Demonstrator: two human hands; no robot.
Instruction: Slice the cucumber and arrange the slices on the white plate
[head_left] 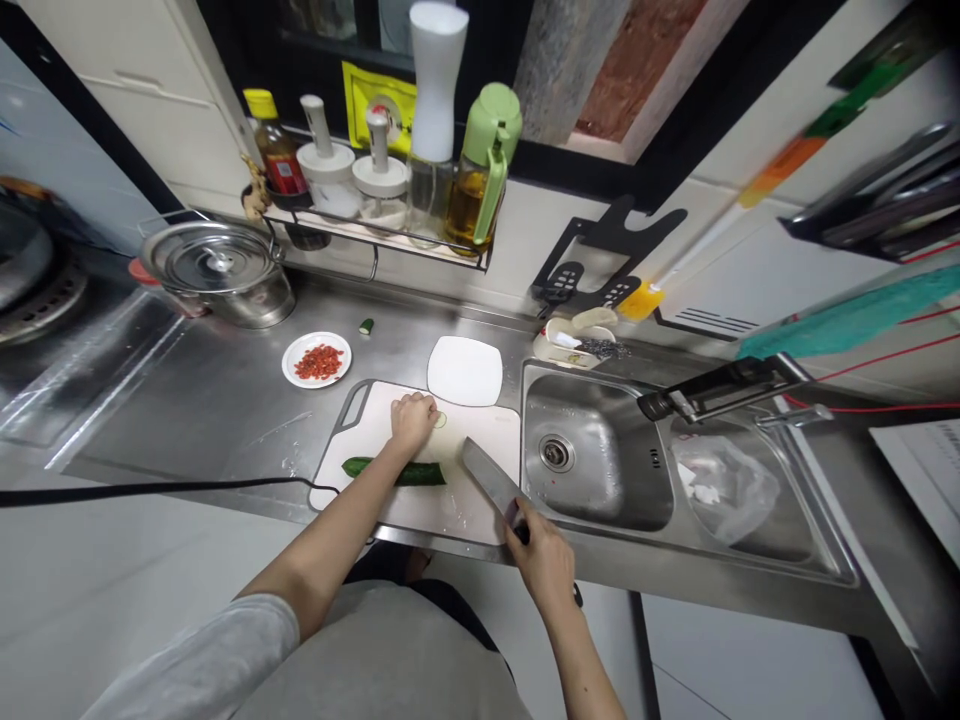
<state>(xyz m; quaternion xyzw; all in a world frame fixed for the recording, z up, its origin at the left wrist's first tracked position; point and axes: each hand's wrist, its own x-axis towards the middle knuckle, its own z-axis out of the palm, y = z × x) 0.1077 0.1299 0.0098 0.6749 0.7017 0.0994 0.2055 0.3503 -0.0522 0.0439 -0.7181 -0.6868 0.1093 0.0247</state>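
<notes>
My right hand (pixel 541 555) grips the handle of a kitchen knife (pixel 491 478), its broad blade slanting up and left over the white cutting board (pixel 487 420). Near the middle of the board, the fingers of my left hand (pixel 414 420) are curled closed. A pale round cucumber piece (pixel 441 420) shows at their tips; most of what they cover is hidden. A long dark green cucumber (pixel 420 474) lies across the board, passing under my left forearm. The blade's tip is apart from both pieces.
Behind the board are a white plate (pixel 465 370), a plate of chopped red pieces (pixel 296 374) and a cucumber end (pixel 366 326). A lidded steel pot (pixel 259 300) stands back left. The sink (pixel 600 440) adjoins on the right. A rack (pixel 420 243) holds seasonings. A black cable (pixel 187 490) reaches the board.
</notes>
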